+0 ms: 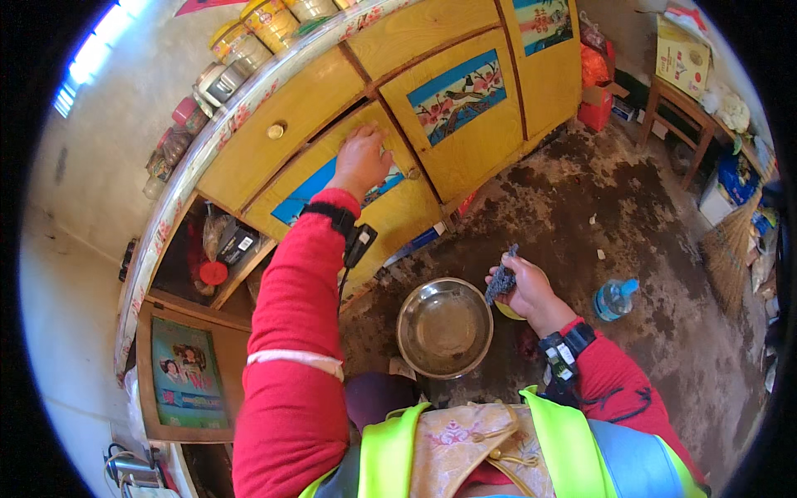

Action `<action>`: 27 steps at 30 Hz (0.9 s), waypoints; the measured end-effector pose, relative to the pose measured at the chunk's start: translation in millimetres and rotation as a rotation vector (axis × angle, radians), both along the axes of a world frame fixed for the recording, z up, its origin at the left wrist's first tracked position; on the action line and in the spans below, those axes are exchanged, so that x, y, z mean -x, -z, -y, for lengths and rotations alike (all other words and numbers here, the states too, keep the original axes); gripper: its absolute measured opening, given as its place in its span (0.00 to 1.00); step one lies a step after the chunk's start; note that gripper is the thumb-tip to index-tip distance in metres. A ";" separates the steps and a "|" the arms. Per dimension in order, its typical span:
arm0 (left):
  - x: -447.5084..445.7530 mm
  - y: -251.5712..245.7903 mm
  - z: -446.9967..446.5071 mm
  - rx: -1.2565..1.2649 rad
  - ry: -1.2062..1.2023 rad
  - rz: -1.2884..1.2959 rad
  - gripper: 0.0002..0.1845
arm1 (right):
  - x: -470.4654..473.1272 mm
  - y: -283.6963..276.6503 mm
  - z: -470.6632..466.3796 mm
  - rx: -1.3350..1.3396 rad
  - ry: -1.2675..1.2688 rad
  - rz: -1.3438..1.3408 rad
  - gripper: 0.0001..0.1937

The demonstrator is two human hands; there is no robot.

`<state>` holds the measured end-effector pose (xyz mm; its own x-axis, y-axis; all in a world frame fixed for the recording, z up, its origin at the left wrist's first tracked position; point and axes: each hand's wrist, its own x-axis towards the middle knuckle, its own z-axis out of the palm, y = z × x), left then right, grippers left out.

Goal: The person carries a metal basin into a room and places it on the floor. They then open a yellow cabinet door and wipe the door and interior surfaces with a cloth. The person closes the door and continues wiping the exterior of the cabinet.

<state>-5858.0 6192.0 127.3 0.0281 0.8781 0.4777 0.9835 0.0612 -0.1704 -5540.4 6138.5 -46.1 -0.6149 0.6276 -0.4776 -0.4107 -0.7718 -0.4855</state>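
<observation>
My left hand (364, 159) rests on the upper part of a yellow wooden cabinet door (398, 215), over its blue picture panel of flowers. Its fingers look spread, with nothing seen in them. In my right hand (529, 292) is a dark grey scouring cloth or pad (502, 281), gripped between thumb and fingers above the floor. Just left of that hand a round metal basin (445, 328) stands on the floor, with what looks like water in it. Part of a yellow round thing (510, 311) shows beneath my right hand.
A capped plastic bottle (615, 300) is on the stained floor to the right. A straw broom (731, 255), a wooden stool (679, 112) and a red box (596, 106) are farther right. Jars (249, 43) line the cabinet top. At lower left a cabinet door (146, 373) hangs open.
</observation>
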 end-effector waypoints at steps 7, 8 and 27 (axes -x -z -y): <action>25.8 14.2 -72.6 0.059 -0.088 -0.147 0.26 | 5.1 32.0 -53.7 -0.019 -0.030 0.169 0.07; 25.8 13.1 -78.2 0.026 -0.083 -0.207 0.26 | 6.8 36.5 -58.9 -0.030 -0.038 0.177 0.07; 51.4 -31.1 -167.3 0.097 -0.284 -0.267 0.26 | 97.5 190.9 -140.3 0.100 -0.041 0.066 0.08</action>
